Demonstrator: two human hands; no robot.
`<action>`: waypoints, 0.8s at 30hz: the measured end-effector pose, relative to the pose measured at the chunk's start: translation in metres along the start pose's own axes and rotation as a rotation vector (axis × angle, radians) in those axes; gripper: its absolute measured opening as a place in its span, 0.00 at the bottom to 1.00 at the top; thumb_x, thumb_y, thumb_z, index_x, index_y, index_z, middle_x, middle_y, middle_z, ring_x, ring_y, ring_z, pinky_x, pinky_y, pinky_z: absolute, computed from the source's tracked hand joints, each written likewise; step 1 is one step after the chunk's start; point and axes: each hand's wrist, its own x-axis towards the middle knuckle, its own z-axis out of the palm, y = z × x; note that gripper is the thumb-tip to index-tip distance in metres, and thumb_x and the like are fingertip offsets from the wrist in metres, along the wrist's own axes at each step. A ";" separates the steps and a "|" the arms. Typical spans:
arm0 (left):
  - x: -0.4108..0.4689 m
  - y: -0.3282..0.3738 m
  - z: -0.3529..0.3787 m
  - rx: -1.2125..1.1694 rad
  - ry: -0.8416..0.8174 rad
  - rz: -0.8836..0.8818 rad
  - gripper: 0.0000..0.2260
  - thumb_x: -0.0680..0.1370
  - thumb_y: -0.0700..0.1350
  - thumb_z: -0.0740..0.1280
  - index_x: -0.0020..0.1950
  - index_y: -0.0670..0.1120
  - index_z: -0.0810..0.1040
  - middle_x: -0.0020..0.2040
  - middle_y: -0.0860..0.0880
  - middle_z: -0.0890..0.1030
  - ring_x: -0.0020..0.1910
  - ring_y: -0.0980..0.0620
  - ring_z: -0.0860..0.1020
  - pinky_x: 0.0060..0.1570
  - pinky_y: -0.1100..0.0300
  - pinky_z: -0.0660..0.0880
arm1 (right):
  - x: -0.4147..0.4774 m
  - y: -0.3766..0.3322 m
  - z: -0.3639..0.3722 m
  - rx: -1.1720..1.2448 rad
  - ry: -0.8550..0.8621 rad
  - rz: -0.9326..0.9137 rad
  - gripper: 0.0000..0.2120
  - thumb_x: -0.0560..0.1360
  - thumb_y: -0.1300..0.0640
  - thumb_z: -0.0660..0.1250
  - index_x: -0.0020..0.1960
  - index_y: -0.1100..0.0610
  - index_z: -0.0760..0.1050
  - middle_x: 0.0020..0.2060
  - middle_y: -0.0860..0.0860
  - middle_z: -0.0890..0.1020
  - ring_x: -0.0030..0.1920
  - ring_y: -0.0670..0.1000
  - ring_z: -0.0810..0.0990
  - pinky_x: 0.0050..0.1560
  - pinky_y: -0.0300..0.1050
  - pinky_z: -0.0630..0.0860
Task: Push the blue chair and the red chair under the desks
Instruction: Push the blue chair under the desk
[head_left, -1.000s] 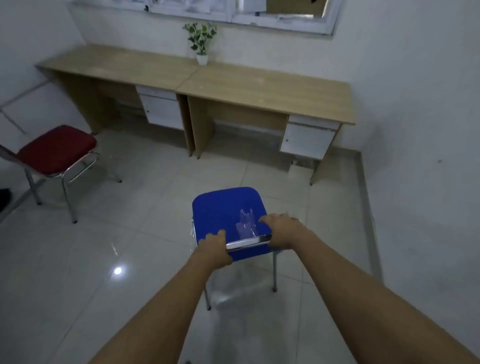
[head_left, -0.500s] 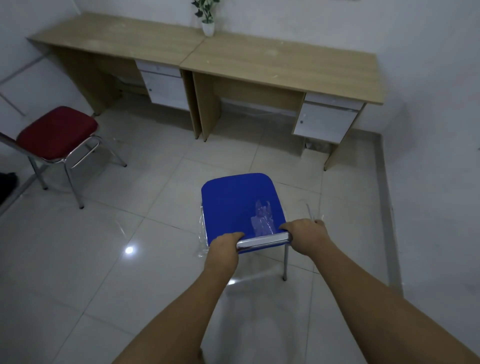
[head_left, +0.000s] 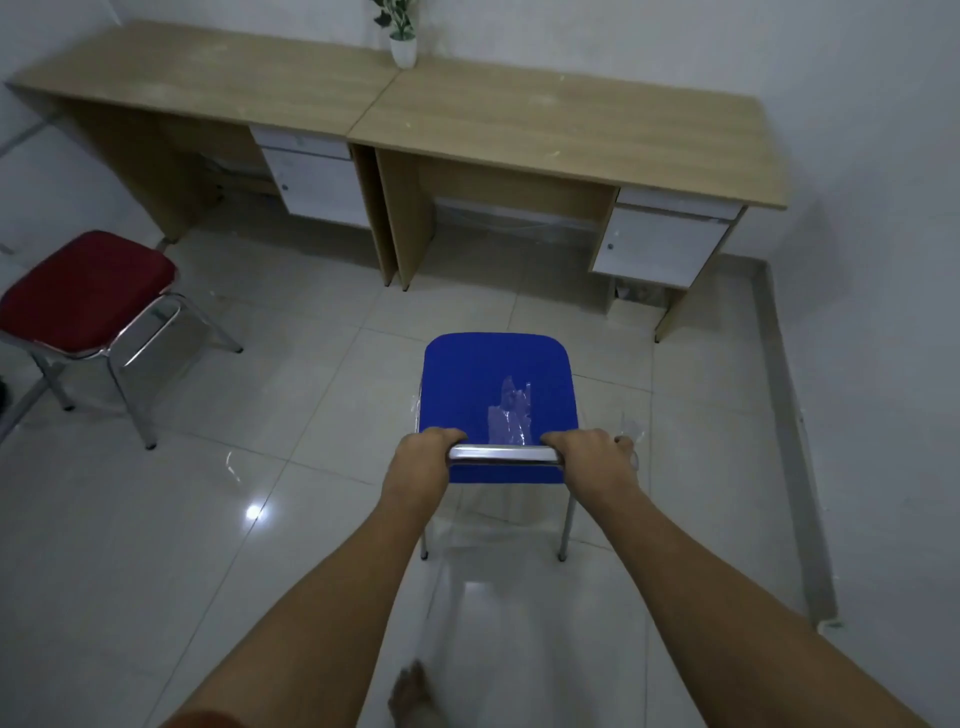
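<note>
Blue chair (head_left: 493, 384), frame centre: top rail is gripped by left hand (head_left: 421, 462) and right hand (head_left: 592, 460), fingers wrapped tight. Desks (head_left: 561, 124) are now shown nearer and larger than earlier; red chair (head_left: 85, 291) is left unmoved at left.

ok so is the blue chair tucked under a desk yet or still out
Out. The blue chair stands on open floor short of the right desk, both hands, left and right, gripping its chrome back rail.

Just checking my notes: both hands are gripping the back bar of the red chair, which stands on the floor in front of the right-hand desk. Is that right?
Not quite. In the head view both hands, left hand and right hand, grip the back bar of the blue chair, in front of the right-hand desk. The red chair stands untouched at left.
</note>
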 end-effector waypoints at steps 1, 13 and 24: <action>0.015 -0.007 -0.007 0.005 -0.012 0.014 0.11 0.77 0.39 0.66 0.58 0.48 0.80 0.53 0.44 0.83 0.50 0.47 0.81 0.53 0.56 0.77 | 0.010 -0.006 -0.004 0.015 0.027 0.018 0.17 0.75 0.63 0.62 0.56 0.43 0.73 0.47 0.49 0.80 0.51 0.54 0.77 0.59 0.61 0.66; 0.154 -0.063 -0.065 0.047 -0.098 0.124 0.10 0.77 0.40 0.67 0.57 0.46 0.80 0.53 0.44 0.83 0.51 0.47 0.81 0.54 0.54 0.78 | 0.120 -0.058 -0.037 0.061 0.095 0.080 0.17 0.75 0.65 0.64 0.56 0.44 0.72 0.46 0.47 0.81 0.48 0.53 0.78 0.55 0.55 0.69; 0.282 -0.063 -0.082 0.063 -0.094 0.117 0.09 0.78 0.43 0.65 0.56 0.46 0.79 0.54 0.45 0.83 0.52 0.49 0.79 0.56 0.54 0.77 | 0.237 -0.040 -0.085 0.079 0.083 0.073 0.15 0.75 0.65 0.64 0.54 0.46 0.72 0.49 0.48 0.80 0.50 0.54 0.78 0.60 0.57 0.68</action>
